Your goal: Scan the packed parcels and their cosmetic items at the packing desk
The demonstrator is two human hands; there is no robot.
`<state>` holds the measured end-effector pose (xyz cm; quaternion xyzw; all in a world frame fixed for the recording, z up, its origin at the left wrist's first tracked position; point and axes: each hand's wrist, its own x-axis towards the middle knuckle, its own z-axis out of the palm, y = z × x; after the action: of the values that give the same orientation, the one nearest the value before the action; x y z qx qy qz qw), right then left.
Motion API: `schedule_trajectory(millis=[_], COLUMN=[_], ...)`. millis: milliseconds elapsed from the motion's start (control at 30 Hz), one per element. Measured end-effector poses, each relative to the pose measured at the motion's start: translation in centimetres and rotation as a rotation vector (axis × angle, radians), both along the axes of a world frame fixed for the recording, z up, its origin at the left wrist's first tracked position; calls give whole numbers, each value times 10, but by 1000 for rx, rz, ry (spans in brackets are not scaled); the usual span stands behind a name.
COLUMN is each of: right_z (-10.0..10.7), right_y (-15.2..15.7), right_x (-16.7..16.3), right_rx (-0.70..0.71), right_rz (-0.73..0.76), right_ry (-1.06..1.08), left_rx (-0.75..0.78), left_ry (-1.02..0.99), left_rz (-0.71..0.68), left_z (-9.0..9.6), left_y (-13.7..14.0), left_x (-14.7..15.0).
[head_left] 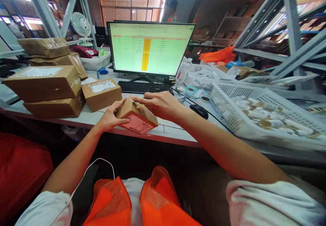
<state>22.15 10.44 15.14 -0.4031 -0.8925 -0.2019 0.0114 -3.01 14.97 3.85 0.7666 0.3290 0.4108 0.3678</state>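
A small brown cardboard box (139, 120) is tilted over the front edge of the white desk, with a printed label in pinkish light facing me. My left hand (110, 117) grips its left side, thumb across the front by the label. Over the top right of the box is my right hand (159, 105), its index finger reaching along the top edge and its other fingers curled down on the cardboard. The right thumb is hidden. Just behind my left hand stands another labelled carton (102, 93).
Stacked cartons (48, 83) stand at the left. A monitor (152, 49) and keyboard (145, 87) are behind the box. To the right lie a mouse (199, 111), tape rolls (191, 90), a bottle (185, 71) and a white basket (229, 117) of small packed items.
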Motion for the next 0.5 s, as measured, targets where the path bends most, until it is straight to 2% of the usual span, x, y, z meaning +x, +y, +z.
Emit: schedule_trajectory(millis=[300, 400, 500], right_z=[-9, -16, -29], right_y=[5, 2, -1], right_x=[11, 24, 49], right_rx=[-79, -130, -207], right_rz=[28, -15, -128], right_ry=[-79, -100, -138], left_rx=[-124, -165, -195], left_ry=[-73, -81, -98], left_rz=[-104, -130, -126], left_z=[-14, -19, -26], left_y=[21, 30, 41], left_x=[-10, -16, -26])
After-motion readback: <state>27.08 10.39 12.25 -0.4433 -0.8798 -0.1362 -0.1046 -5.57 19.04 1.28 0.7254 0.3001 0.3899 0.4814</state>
